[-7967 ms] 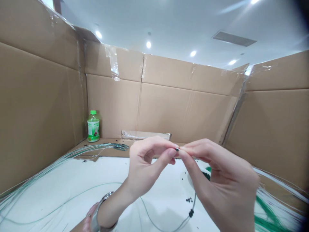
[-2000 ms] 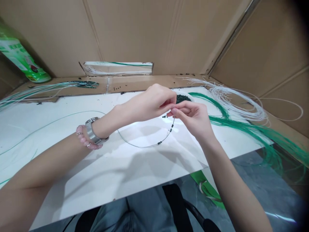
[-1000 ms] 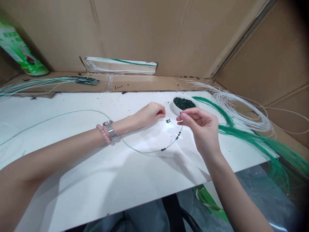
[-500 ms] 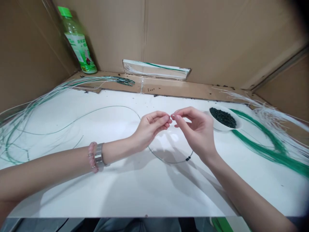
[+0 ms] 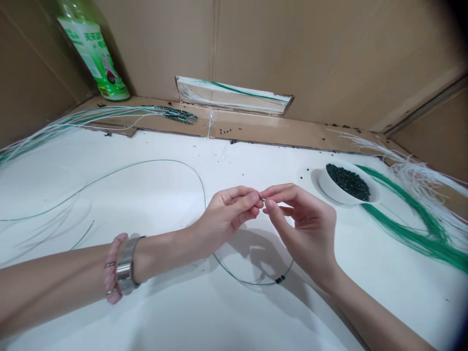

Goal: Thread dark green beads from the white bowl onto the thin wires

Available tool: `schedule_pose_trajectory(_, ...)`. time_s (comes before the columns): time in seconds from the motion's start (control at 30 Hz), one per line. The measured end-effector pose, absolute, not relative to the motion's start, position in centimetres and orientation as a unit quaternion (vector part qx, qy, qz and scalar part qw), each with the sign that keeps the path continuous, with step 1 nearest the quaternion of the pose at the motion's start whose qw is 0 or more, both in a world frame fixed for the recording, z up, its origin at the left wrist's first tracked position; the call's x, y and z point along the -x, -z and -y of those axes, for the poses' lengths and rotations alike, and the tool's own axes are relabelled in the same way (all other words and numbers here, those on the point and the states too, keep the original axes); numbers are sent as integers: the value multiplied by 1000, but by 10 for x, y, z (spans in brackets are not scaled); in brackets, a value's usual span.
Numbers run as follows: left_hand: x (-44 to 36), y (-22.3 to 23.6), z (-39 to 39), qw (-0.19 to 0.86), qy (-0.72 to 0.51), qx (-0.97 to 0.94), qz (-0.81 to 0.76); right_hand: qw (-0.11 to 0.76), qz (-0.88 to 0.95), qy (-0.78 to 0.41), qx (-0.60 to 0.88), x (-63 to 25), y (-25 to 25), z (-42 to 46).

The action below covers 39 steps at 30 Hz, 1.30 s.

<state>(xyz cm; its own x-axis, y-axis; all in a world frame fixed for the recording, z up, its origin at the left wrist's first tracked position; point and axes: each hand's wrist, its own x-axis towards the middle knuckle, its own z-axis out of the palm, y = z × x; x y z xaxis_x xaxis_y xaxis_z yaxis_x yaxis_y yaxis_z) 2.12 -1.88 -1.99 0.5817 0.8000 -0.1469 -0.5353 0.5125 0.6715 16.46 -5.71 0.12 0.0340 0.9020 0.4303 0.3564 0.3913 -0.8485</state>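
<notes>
Thin green-tinted wire (image 5: 153, 162) curves across a white board (image 5: 153, 312), passes behind the left hand (image 5: 228, 214), and swings below both hands in a loop. A few dark beads (image 5: 280, 279) sit together on that lower loop, well below the fingers.

The left hand and the right hand (image 5: 302, 226) face each other just above the board, both narrowly closed. Their thumbs and forefingers meet around a tiny dark piece (image 5: 262, 199), too small to tell exactly what it is or which hand grips it harder. The other fingers curl loosely. The left wrist wears a pink beaded bracelet (image 5: 111, 268) and a wide metal watch (image 5: 126, 265).

To the right of the hands, and near them, a white bowl (image 5: 338, 191) holds a heap of dark green beads (image 5: 347, 181), with a few loose beads on the board beside it. Long green strands (image 5: 413, 239) and white strands (image 5: 417, 173) lie past the bowl. At the far left, pale strands (image 5: 84, 117) run to a beaded bundle (image 5: 175, 114) on a cardboard ledge (image 5: 248, 129). A green-labelled plastic bottle (image 5: 89, 51) stands in the back corner against a cardboard wall (image 5: 321, 53).
</notes>
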Motion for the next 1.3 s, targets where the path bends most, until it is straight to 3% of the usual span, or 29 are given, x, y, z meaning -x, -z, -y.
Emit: schedule_pose_trajectory(1.3,-19,19,19,757,-415,-435,-256,507,728,-129,443,-168,-9,60)
